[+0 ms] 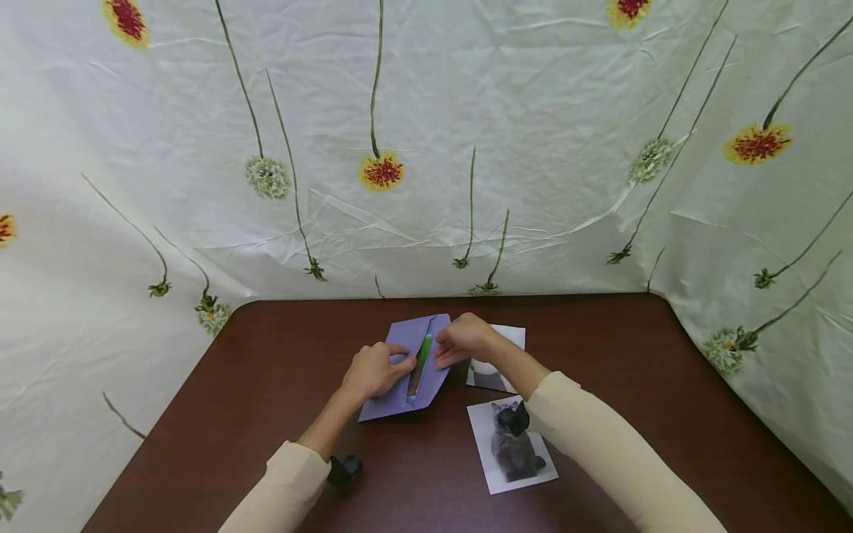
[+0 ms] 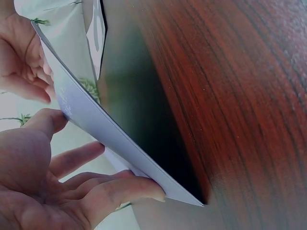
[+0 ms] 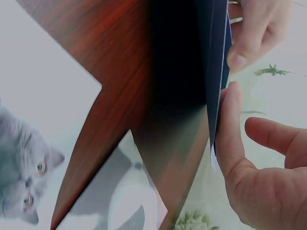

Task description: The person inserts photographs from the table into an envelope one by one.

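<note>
In the head view a purple paper envelope (image 1: 384,406) is tilted on the dark table. Its slit gapes, and a green and brown picture card (image 1: 423,355) shows inside. My left hand (image 1: 375,370) grips the envelope beside the slit, thumb near the opening. My right hand (image 1: 466,339) lies at the slit's other side. One straight finger (image 3: 231,115) touches the envelope (image 3: 217,57) in the right wrist view, the thumb standing apart from it. From the left wrist, the envelope (image 2: 103,122) appears edge-on, its near part raised over a dark shadow.
A grey cat picture (image 1: 513,448) lies on the table (image 1: 280,370) right of the envelope. Behind it, another picture card (image 1: 509,334) is partly hidden by my right arm. A flowered white cloth (image 1: 426,222) hangs along the table's back edge and sides.
</note>
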A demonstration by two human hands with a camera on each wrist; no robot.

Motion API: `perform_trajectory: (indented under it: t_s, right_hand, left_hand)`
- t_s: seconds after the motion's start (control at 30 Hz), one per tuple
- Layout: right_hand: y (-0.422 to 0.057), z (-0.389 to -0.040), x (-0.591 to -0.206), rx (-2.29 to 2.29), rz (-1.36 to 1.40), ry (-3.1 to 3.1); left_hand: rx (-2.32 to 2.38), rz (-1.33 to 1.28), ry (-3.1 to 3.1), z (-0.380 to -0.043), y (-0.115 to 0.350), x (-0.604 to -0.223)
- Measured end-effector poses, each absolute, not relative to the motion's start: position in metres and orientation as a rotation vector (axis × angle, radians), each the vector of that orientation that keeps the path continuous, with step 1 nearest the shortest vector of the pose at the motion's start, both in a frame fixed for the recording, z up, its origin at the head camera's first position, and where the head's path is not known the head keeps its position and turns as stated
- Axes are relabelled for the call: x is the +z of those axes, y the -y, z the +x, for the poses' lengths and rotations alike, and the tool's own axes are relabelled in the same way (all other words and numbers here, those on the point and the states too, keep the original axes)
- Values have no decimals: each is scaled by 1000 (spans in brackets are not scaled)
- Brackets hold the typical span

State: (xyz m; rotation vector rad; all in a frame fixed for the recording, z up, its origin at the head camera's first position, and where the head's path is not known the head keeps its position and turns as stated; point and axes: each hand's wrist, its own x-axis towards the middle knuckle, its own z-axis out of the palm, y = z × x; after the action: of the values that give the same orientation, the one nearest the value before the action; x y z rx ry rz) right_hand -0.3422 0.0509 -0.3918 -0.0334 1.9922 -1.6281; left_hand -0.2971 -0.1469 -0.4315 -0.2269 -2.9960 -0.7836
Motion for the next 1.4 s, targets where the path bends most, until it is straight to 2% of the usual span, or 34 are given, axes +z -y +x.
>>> perform_trajectory:
  t_s: [0.47,0.97,1.4]
  right_hand:
    - [-98,-342,-379,-1547,-18,-2104]
    - [-153,-346,-385,-1565,21,-2166]
    - [-183,-334,-392,-1453,-37,-2197]
  left_hand:
    - [-790,-221,3013,-296,148,-431]
    - [-763,-218,3010,-295,147,-431]
    - [-757,-204,3039,-297,146,-430]
